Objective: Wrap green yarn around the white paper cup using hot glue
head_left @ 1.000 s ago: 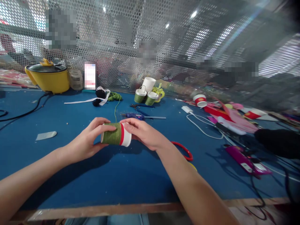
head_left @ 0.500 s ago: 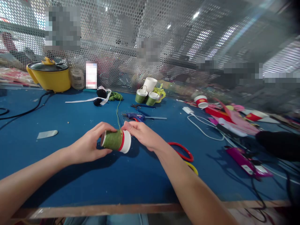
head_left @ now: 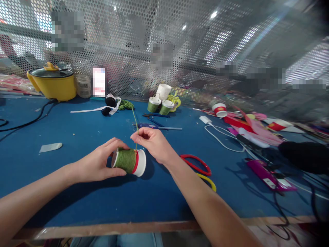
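Note:
My left hand (head_left: 99,162) grips a paper cup (head_left: 125,161) lying on its side, its white rim end pointing right. Green yarn is wound round most of the cup, and a red band shows beside the white rim. Just above the cup, my right hand (head_left: 151,142) pinches the green yarn strand (head_left: 135,118) between thumb and fingers. From there the strand runs back to a loose green yarn bundle (head_left: 125,105) and down to the cup. Behind my right hand lies a blue glue gun (head_left: 147,126), partly covered.
Scissors with red and yellow handles (head_left: 196,164) lie by my right forearm. Farther back stand green-wrapped cups (head_left: 166,107), pliers (head_left: 156,115) and a yellow electric pot (head_left: 55,84). A purple power strip (head_left: 269,176) and cables sit at right.
My right hand has lifted off the cup's rim area, drawing the yarn strand up and taut. The cup has shifted slightly right and down in my left hand.

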Tool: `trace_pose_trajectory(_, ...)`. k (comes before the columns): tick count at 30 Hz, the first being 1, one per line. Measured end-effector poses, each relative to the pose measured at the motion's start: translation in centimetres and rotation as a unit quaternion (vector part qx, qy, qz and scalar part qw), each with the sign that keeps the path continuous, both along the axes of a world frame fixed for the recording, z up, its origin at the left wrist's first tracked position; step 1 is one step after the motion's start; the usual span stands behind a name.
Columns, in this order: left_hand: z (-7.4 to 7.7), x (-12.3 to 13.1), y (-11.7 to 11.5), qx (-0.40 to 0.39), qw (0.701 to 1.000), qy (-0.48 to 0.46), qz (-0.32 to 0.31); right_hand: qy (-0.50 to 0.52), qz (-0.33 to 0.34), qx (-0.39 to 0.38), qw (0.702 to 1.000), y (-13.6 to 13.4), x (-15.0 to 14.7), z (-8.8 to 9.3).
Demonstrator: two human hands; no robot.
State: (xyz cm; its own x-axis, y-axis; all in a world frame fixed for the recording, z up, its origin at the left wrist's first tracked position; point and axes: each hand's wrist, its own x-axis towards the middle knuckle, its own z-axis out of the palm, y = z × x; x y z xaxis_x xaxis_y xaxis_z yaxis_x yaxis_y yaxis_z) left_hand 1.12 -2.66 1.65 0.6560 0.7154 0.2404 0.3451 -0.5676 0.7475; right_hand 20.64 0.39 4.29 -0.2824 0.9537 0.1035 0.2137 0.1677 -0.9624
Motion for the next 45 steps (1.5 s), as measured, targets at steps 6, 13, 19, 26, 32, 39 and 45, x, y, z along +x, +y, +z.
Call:
trace_pose_trajectory(6,0.3,0.0,-0.3,-0.015,1.0,-0.014,-0.016,-0.036,-0.018,0.026,0.999,0.3,-0.1,0.2)
trace_pose_trajectory(13,0.4,0.0,-0.2,0.074,0.997,-0.008,-0.036,-0.064,-0.001,0.01,0.998,0.3,-0.2,-0.3)
trace_pose_trajectory(19,0.5,0.1,-0.3,0.112,0.993,-0.008,-0.046,-0.081,0.026,-0.008,0.996,0.2,-0.3,-0.7)
trace_pose_trajectory(26,0.5,0.0,-0.4,0.108,0.993,-0.001,-0.044,-0.094,0.032,-0.022,0.995,0.2,-0.2,-0.7)
trace_pose_trajectory(32,0.8,0.1,-0.6,0.098,0.993,0.045,-0.056,-0.081,0.044,-0.047,0.995,0.6,-0.4,-1.4)
trace_pose_trajectory(39,0.8,0.2,-0.7,0.087,0.991,0.075,-0.062,-0.074,0.057,-0.046,0.995,1.1,-0.6,-1.4)
trace_pose_trajectory(45,1.0,0.3,-0.8,0.092,0.99,0.091,-0.059,-0.073,0.08,-0.038,0.993,1.6,-1.4,-0.7)
